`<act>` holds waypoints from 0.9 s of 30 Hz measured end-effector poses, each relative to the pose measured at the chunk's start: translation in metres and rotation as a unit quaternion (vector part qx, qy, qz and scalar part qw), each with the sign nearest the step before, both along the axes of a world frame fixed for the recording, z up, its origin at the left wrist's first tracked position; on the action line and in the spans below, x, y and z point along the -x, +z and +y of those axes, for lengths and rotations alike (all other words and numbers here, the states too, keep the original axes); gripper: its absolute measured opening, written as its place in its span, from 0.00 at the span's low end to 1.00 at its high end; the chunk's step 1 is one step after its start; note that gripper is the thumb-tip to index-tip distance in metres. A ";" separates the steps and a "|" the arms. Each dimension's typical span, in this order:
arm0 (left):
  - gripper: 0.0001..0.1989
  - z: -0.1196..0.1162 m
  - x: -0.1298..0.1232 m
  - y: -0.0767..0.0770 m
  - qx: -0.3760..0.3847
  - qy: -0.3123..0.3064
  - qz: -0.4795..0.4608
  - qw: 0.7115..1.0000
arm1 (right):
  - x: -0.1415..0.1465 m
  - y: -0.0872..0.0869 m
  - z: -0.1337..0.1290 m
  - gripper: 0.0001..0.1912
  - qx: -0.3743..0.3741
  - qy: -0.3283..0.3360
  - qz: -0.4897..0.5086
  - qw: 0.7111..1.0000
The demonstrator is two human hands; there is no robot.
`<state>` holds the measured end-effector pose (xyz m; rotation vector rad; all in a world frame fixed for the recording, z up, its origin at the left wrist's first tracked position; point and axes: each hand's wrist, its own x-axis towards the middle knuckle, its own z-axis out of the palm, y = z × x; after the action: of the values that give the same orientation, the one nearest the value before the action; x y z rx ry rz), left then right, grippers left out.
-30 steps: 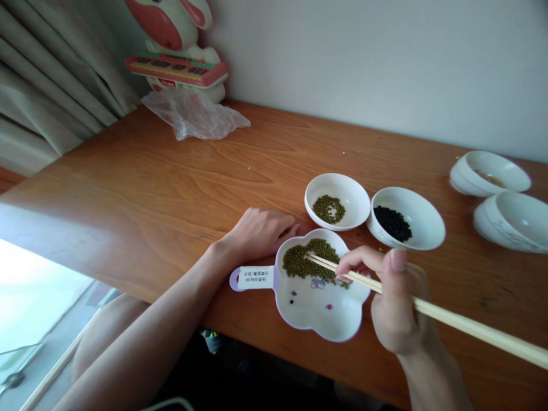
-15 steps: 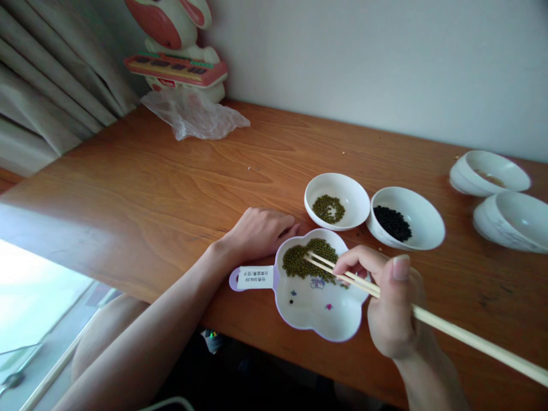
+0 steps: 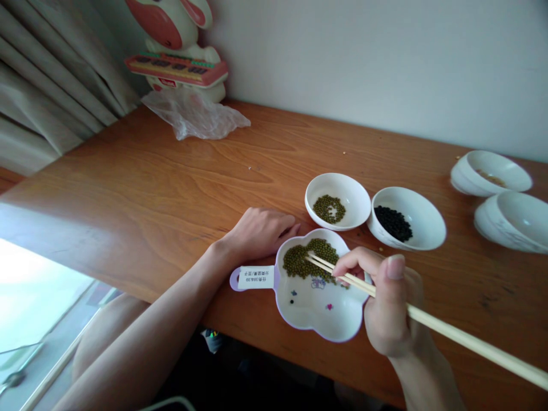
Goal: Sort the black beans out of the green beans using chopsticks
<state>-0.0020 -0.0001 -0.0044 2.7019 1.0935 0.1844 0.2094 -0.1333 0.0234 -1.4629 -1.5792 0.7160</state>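
Observation:
My right hand [image 3: 387,299] is closed around a pair of pale wooden chopsticks [image 3: 462,339]. Their tips, close together, touch the green mung beans [image 3: 299,264] heaped along the far side of a white dish [image 3: 314,317]. This dish has a scalloped purple rim and a labelled handle [image 3: 256,278] pointing left. Whether a bean is between the tips, I cannot tell. My left hand [image 3: 261,231] lies palm down on the table, beside the dish's upper left rim, holding nothing, its fingers loosely bent. A small dark dot shows in the lower left of the dish.
Just beyond the dish stand a white bowl [image 3: 358,200] with mung beans and another bowl [image 3: 428,220] with black beans. Two more bowls [image 3: 509,162] are at the far right. A clear plastic bag [image 3: 201,120] lies before a toy keyboard [image 3: 180,68] against the wall.
My right hand has shifted very slightly left along with the chopsticks, whose tips remain among the mung beans. My left hand has stayed still.

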 end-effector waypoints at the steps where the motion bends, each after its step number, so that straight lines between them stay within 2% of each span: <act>1: 0.23 0.000 0.000 0.000 0.001 0.000 -0.001 1.000 | 0.000 -0.001 0.000 0.37 -0.003 -0.002 -0.004 1.000; 9: 0.23 0.000 0.000 -0.001 -0.002 0.001 -0.006 1.000 | -0.005 -0.005 -0.002 0.37 -0.020 -0.028 0.059 0.998; 14: 0.23 0.000 0.000 -0.001 0.005 0.004 -0.001 1.000 | -0.010 0.005 -0.003 0.43 -0.061 -0.047 0.065 0.995; 17: 0.23 0.000 0.000 -0.001 0.006 0.010 0.003 1.000 | -0.021 0.013 -0.003 0.45 -0.077 -0.085 0.093 0.989; 19: 0.22 0.001 0.000 -0.002 0.006 0.011 0.005 1.000 | -0.031 0.015 0.001 0.45 -0.127 -0.116 0.087 0.981; 20: 0.21 0.001 0.000 -0.002 0.006 0.011 0.006 1.000 | -0.035 0.015 0.005 0.45 -0.180 -0.122 0.076 0.973; 22: 0.20 0.001 0.000 -0.003 0.010 0.008 0.006 1.000 | -0.041 0.014 0.014 0.42 -0.281 -0.152 0.075 0.945; 23: 0.20 0.002 0.000 -0.003 0.012 0.006 0.005 1.000 | -0.042 0.013 0.019 0.42 -0.292 -0.177 0.078 0.937; 27: 0.21 0.002 0.001 -0.003 0.016 0.008 0.002 1.000 | -0.036 0.013 0.030 0.47 -0.187 -0.240 0.105 0.947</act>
<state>-0.0027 0.0018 -0.0077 2.6686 1.1089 0.1625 0.2455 -0.1032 0.0360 -1.3556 -1.0614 0.2574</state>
